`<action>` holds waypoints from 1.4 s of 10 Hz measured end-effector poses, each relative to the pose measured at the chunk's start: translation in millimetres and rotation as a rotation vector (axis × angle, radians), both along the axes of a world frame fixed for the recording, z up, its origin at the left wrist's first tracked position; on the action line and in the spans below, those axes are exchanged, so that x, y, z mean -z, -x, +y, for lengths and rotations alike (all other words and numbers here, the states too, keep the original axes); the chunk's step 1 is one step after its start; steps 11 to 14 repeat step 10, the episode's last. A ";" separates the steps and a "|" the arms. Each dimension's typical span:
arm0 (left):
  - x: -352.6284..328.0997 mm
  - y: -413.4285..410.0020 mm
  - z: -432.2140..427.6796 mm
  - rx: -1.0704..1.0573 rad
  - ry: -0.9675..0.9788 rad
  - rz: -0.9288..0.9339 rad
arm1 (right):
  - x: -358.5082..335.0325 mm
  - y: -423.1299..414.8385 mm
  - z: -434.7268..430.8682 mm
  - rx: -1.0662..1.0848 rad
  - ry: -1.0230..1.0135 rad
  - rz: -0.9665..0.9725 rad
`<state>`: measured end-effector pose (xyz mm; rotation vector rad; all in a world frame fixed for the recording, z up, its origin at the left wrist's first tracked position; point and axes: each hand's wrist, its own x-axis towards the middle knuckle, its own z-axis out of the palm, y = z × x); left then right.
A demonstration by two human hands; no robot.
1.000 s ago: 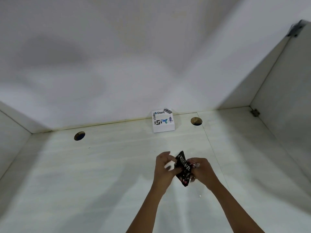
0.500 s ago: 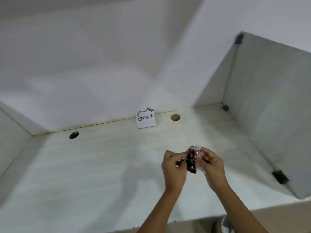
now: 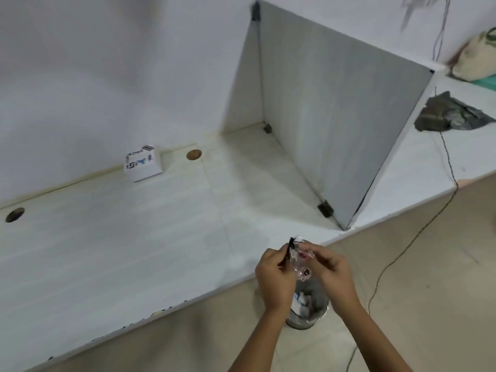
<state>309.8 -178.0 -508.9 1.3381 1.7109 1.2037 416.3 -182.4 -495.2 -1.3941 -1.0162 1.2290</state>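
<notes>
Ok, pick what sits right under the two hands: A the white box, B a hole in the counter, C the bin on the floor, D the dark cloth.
C: the bin stands on the floor directly below the left hand and right hand, which pinch a wrapper above it.
</notes>
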 end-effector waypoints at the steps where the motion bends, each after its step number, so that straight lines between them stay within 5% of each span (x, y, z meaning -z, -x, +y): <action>1: 47.0 -15.2 7.6 0.140 0.075 0.009 | 42.6 -22.1 -4.0 -0.025 0.057 -0.037; 3: 133.4 -27.2 16.1 0.384 0.340 -0.204 | 140.3 -62.1 10.4 0.064 0.119 -0.056; 4: 206.5 -30.2 17.7 0.570 0.542 -0.212 | 246.6 -73.7 9.0 0.210 0.296 -0.129; 6: 349.2 -23.4 57.1 0.437 0.540 0.029 | 398.8 -54.5 35.8 0.257 0.371 -0.469; 8: 445.3 -15.2 75.0 0.463 0.473 0.159 | 530.5 -59.5 65.8 -0.680 0.427 -1.002; 9: 456.3 -9.8 74.9 0.467 0.469 0.156 | 533.9 -63.2 68.3 -0.582 0.449 -0.962; 10: 439.4 -13.9 52.0 0.452 0.419 0.108 | 486.4 -57.8 49.8 -0.094 0.264 -0.802; 14: 439.4 -13.9 52.0 0.452 0.419 0.108 | 486.4 -57.8 49.8 -0.094 0.264 -0.802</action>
